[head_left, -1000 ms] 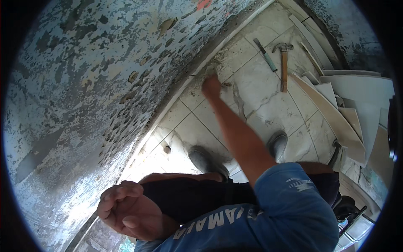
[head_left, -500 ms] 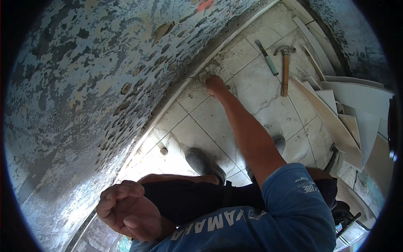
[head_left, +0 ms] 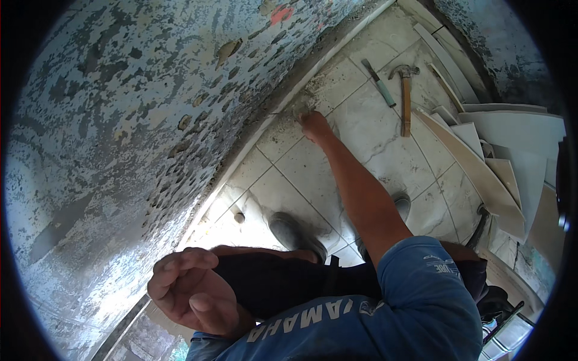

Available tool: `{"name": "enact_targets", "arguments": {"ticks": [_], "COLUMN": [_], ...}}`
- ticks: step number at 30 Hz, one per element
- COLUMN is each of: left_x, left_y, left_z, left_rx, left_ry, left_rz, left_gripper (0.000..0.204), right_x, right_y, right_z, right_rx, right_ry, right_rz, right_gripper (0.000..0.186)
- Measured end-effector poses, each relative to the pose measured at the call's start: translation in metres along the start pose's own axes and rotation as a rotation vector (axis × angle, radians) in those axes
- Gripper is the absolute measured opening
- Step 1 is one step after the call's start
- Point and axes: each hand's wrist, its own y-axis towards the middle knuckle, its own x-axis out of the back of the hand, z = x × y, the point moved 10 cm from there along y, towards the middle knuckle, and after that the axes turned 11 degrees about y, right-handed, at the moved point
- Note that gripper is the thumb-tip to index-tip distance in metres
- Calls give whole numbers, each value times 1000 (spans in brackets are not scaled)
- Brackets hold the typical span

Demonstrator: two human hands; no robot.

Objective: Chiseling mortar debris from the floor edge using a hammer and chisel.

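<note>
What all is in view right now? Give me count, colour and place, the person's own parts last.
Wall: one long stretch, patchy blue-grey, left
Tiled floor: one, pale with grey veining, centre
Loose debris: uncounted, greyish, along wall base
Hammer: one, brown handle, upper right floor
Slim tool: one, green handle, left of hammer
Panels: several, white and beige, stacked right
Small round piece: one, brownish, lower-left floor
Shoes: two, dark grey, on tiles
Shirt: one, blue, bottom
Left hand: one, bare, lower left
Right hand: one, bare, near wall base; grip unclear
</note>
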Motion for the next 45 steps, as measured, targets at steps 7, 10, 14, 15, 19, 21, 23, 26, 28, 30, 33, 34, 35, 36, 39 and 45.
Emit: {"name": "enact_targets", "arguments": {"ticks": [7,10,14,15,19,21,23,26,28,30,33,34,35,36,39,45], "left_x": [4,0,-6,-6,1,5,8,6,3,-1,-7,-9,-9,-9,-9,-5], "left_y": [0,-1,-1,-1,0,1,3,6,8,10,12,13,13,13,12,6], "left_z": [3,5,-3,-2,5,10,14,17,21,23,24,23,23,23,22,15], "left_rx": [-7,14,-35,-28,8,20,34,34,57,64,59,48,48,53,65,52], "left_ry": [5,17,15,16,41,37,35,12,26,16,-15,-35,-34,-41,-48,-54], "left_rz": [19,22,26,22,1,-10,-14,7,13,26,54,73,72,76,76,60], "left_gripper": [47,46,46,46,47,47,48,47,47,47,47,47,47,47,46,46], "right_x": [4,28,39,43,46,51,55,68,63,67,66,63,65,60,43,36], "right_y": [43,36,6,-1,-23,-26,-27,-19,-13,-11,-6,-6,-9,-9,-12,14], "right_z": [-12,-18,-16,-15,-38,-40,-45,-34,-46,-54,-41,-33,-23,-38,-51,-51], "right_rx": [4,-73,-86,-75,-289,-290,-316,-176,-201,-190,-40,-12,73,-76,-303,-326], "right_ry": [-300,-19,168,232,584,623,646,325,463,425,172,-33,-39,177,572,581], "right_rz": [138,-75,-232,-290,-460,-524,-565,-534,-461,-455,-367,-330,-356,-311,-202,-30], "right_gripper": [30,33,37,36,36,34,31,29,30,30,31,32,32,32,30,30]}}
